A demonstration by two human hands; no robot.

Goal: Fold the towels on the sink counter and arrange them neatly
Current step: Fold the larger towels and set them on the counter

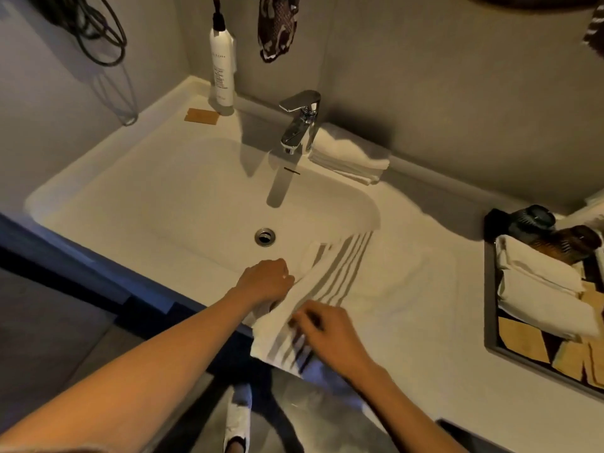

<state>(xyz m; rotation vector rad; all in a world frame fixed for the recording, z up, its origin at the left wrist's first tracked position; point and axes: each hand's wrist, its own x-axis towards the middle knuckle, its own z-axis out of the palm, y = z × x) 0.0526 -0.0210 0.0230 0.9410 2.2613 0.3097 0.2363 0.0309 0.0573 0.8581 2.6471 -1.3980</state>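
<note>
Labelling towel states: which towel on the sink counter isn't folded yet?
The white towel with grey stripes, gripped by both hands at the basin's front edge. The plain white towels by the chrome faucet lie stacked, folded.

Dim, warm light from above; the faucet (302, 122) throws a hard shadow, the right hand (330, 338) blurs, edges bow.

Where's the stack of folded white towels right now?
In the head view, the folded white towels sit at the back of the counter against the wall, just right of the faucet and behind the sink basin.
</note>
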